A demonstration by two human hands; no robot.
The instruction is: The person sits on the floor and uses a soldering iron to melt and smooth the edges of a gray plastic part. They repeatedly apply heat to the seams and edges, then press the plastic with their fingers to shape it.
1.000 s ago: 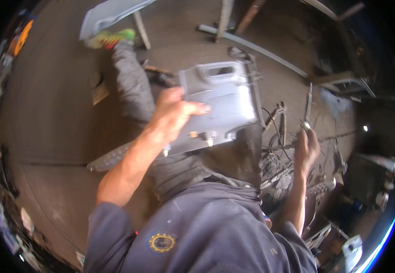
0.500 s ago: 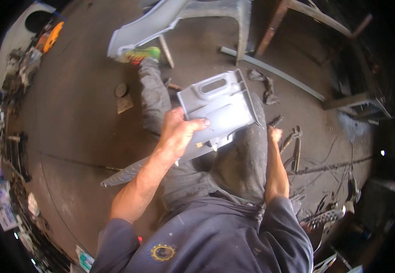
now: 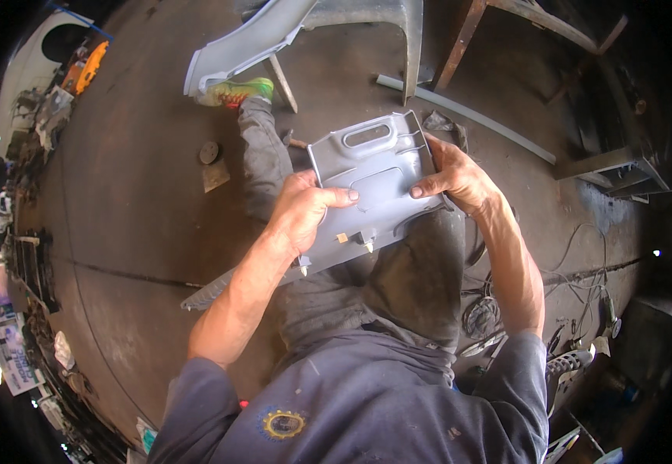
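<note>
A grey plastic trim panel lies across my lap, with an oval opening near its far edge. Its long ribbed end runs out to the left beneath my left forearm. My left hand is closed on the panel's left edge, thumb flat on the face. At the opposite edge, my right hand grips the panel with its thumb on the face too; its other fingers are partly hidden behind. Pale clips stick out along the near edge, beside a small tan square.
Ahead stands a grey plastic chair with another grey trim piece on it. A long grey strip lies on the floor at the far right. Coiled cable is by my right knee. A round disc lies left of my leg.
My right hand has come up from the floor beside my right knee and taken hold of the panel's right edge. My left hand keeps its grip, and the panel has shifted slightly.
</note>
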